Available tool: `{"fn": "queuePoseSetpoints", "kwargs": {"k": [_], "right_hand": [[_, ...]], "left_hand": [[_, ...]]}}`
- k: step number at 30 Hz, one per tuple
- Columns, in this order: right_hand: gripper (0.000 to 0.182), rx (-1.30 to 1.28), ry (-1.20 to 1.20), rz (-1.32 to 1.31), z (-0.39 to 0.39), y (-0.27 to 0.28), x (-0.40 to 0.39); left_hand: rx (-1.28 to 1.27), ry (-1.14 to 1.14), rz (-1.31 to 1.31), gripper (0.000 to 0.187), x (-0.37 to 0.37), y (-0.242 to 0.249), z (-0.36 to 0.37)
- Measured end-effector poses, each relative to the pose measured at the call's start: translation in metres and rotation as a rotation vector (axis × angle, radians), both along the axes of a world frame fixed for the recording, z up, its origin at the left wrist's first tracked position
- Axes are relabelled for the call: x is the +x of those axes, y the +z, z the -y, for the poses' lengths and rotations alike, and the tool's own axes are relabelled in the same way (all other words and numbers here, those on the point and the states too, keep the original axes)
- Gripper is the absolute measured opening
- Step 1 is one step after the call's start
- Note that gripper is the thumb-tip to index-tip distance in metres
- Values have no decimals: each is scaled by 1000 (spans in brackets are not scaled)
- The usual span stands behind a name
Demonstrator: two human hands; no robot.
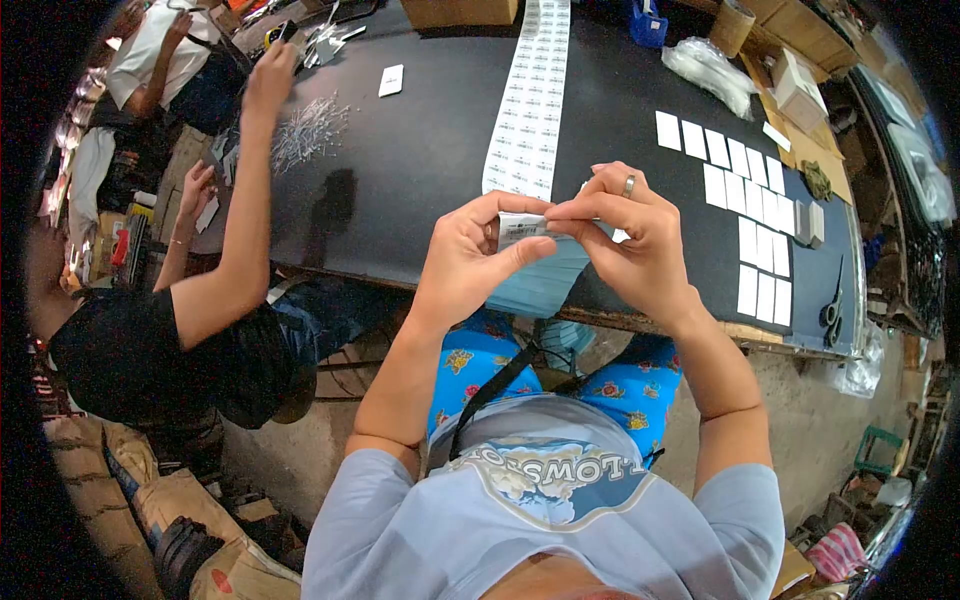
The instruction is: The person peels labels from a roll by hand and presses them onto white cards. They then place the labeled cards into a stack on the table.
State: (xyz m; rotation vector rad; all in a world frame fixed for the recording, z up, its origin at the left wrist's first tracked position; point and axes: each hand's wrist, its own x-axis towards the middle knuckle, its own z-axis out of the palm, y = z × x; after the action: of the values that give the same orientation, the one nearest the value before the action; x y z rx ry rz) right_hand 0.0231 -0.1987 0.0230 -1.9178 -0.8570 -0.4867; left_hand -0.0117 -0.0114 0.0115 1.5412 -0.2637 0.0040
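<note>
A long strip of printed barcode labels [527, 110] runs down the dark table, and its pale blue backing [540, 285] hangs over the front edge. My left hand [478, 255] grips a piece with printed labels between thumb and fingers, just above that edge. My right hand [635, 235], with a ring on one finger, pinches at the right end of the same piece, its fingertips meeting those of my left hand. Whether a single label is coming loose there is hidden by the fingers. White cards [752, 205] lie in rows to the right of my right hand.
Black scissors [832, 308] and a small stack of cards [815, 224] lie at the right. A plastic bag [710, 75], a tape roll [732, 27] and a blue holder [648, 25] stand behind. At left, a co-worker's arm [245, 190] reaches past a pile of small fasteners [308, 132].
</note>
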Motion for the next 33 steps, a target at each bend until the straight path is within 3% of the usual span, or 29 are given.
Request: {"fn": "queuePoseSetpoints", "kwargs": {"k": [7,13,23,33], "right_hand": [[26,-45,-15,195,-2,1,0],[31,-139,-116,609,-2,-12,-2],[35,-192,-164,787,1,-28,-2],[35,-209,-181,794,-2,-26,-4]], "left_hand": [[-131,24,-31,21,1,5,3],[-190,44,-66,20,-2,8,7],[-248,13,-117,22,-2,7,5],[-249,31,-165,22,-5,4,3]]}}
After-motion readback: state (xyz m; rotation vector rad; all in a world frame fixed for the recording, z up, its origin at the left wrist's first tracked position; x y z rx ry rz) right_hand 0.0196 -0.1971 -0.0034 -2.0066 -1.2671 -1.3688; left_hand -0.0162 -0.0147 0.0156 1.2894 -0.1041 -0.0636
